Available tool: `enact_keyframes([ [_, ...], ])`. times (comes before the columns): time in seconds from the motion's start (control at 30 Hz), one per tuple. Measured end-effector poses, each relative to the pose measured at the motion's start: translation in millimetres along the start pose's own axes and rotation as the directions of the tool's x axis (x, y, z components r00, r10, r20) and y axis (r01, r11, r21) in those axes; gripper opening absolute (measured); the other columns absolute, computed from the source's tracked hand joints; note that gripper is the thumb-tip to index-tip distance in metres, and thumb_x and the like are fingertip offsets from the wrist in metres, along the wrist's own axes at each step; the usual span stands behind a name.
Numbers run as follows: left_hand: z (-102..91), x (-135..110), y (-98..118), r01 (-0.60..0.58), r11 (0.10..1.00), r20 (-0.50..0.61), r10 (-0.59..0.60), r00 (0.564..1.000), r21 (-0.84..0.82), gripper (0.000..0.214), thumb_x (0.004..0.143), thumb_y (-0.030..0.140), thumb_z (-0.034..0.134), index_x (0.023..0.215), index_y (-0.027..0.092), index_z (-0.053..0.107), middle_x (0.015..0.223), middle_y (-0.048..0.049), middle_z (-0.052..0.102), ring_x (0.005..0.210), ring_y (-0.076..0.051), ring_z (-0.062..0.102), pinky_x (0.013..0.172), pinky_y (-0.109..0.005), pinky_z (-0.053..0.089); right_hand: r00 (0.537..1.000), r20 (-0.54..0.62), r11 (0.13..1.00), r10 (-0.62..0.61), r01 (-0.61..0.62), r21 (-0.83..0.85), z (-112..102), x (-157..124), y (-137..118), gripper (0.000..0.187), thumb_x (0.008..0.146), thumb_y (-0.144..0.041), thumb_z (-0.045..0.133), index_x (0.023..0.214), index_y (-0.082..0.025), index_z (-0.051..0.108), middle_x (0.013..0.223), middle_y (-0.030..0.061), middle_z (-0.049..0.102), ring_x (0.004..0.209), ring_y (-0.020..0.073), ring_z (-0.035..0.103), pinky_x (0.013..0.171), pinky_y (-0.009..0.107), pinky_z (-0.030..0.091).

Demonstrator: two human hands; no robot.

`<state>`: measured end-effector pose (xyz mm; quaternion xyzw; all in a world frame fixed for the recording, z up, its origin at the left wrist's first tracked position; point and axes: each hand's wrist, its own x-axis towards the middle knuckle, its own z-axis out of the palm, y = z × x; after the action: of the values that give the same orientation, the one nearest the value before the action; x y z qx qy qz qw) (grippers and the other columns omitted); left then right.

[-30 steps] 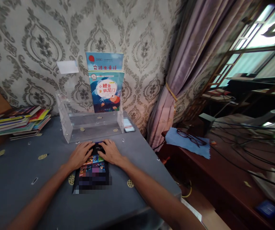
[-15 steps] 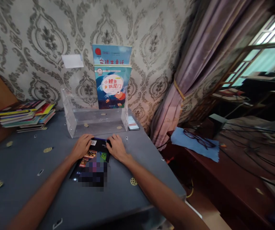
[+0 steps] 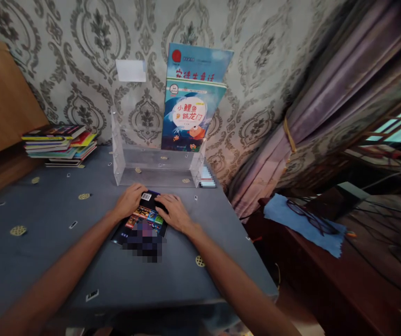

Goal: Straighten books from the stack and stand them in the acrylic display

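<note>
A dark book [image 3: 147, 213] with a barcode and small coloured pictures lies flat on the cloth-covered table; its lower part is blurred out by pixels. My left hand [image 3: 129, 201] is closed over the book's upper left edge, fingers together. Across the upper right of the cover rests my right hand [image 3: 175, 212], its fingers stretched out and thumb apart. Just beyond both hands stands a clear acrylic book stand [image 3: 117, 156]. On its right side a blue picture book [image 3: 190, 114] leans upright in front of another blue book [image 3: 200, 58].
A stack of books [image 3: 58, 145] lies at the table's back left, beside a wooden panel [image 3: 8, 93]. Right of the table, a dark red desk [image 3: 312, 275] carries a blue cloth [image 3: 291, 219], glasses [image 3: 312, 217] and cables. A tied curtain [image 3: 273, 154] hangs behind.
The view has turned, so the scene sits differently. My right hand's fingers now reach farther across the top of the dark book. My left hand stays at its left edge.
</note>
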<state>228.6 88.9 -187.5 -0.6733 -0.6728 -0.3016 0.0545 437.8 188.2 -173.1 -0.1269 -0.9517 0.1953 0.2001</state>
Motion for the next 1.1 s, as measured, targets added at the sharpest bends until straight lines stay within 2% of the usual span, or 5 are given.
enact_keyframes([
  [0.13, 3.6, -0.1, -1.8, 0.015, 1.0, 0.006, -0.014, 1.0, -0.01, 0.034, 0.092, 0.008, 0.037, 0.108, 0.019, 0.065, 0.107, -0.0072, 0.067, 0.105, -0.021, 0.061, 0.097, -0.039, 0.049, 0.999, -0.016, 0.998, 0.032, -0.033, -0.053, 0.4, 2.2, 1.1, 0.025, 0.097, -0.022, 0.054, 0.121, -0.02, 0.063, 0.124, 0.0087, 0.068, 0.116, 0.0228, 0.058, 0.1, 0.041, 0.038],
  [0.33, 4.8, -0.8, -1.7, 0.035, 0.999, 0.028, -0.036, 0.999, 0.037, 0.031, 0.094, 0.011, 0.039, 0.109, 0.019, 0.064, 0.108, -0.0078, 0.067, 0.104, -0.023, 0.06, 0.097, -0.042, 0.048, 0.988, -0.047, 0.968, 0.148, -0.155, -0.196, -5.2, 3.6, -1.1, 0.024, 0.098, -0.021, 0.05, 0.116, -0.018, 0.066, 0.112, 0.009, 0.071, 0.106, 0.0251, 0.058, 0.089, 0.038, 0.042],
  [0.63, 2.1, 0.0, 1.5, 0.023, 0.997, 0.03, -0.025, 0.999, 0.073, 0.028, 0.096, 0.014, 0.04, 0.109, 0.018, 0.065, 0.105, -0.0072, 0.067, 0.1, -0.023, 0.058, 0.095, -0.041, 0.047, 0.966, -0.037, 0.925, 0.257, -0.256, -0.282, -13.9, 2.9, -14.1, 0.026, 0.099, -0.021, 0.045, 0.115, -0.019, 0.066, 0.11, 0.0082, 0.07, 0.103, 0.0241, 0.059, 0.089, 0.033, 0.044],
  [0.83, 0.3, 0.6, 3.6, 0.028, 0.994, 0.046, -0.033, 0.998, 0.101, 0.029, 0.096, 0.015, 0.04, 0.111, 0.018, 0.065, 0.106, -0.0075, 0.067, 0.1, -0.023, 0.057, 0.095, -0.042, 0.046, 0.954, -0.035, 0.91, 0.299, -0.296, -0.292, -14.4, 1.6, -21.5, 0.025, 0.099, -0.021, 0.045, 0.111, -0.021, 0.066, 0.109, 0.0103, 0.069, 0.101, 0.0262, 0.06, 0.081, 0.034, 0.046],
  [1.1, -0.7, 0.2, 7.0, 0.044, 0.99, 0.045, -0.05, 0.998, 0.135, 0.027, 0.097, 0.016, 0.041, 0.109, 0.018, 0.065, 0.106, -0.0069, 0.067, 0.099, -0.023, 0.056, 0.093, -0.041, 0.046, 0.939, -0.078, 0.894, 0.335, -0.343, -0.29, -8.3, -0.2, -24.0, 0.025, 0.098, -0.024, 0.046, 0.112, -0.025, 0.066, 0.105, 0.008, 0.07, 0.088, 0.0226, 0.064, 0.072, 0.032, 0.046],
])
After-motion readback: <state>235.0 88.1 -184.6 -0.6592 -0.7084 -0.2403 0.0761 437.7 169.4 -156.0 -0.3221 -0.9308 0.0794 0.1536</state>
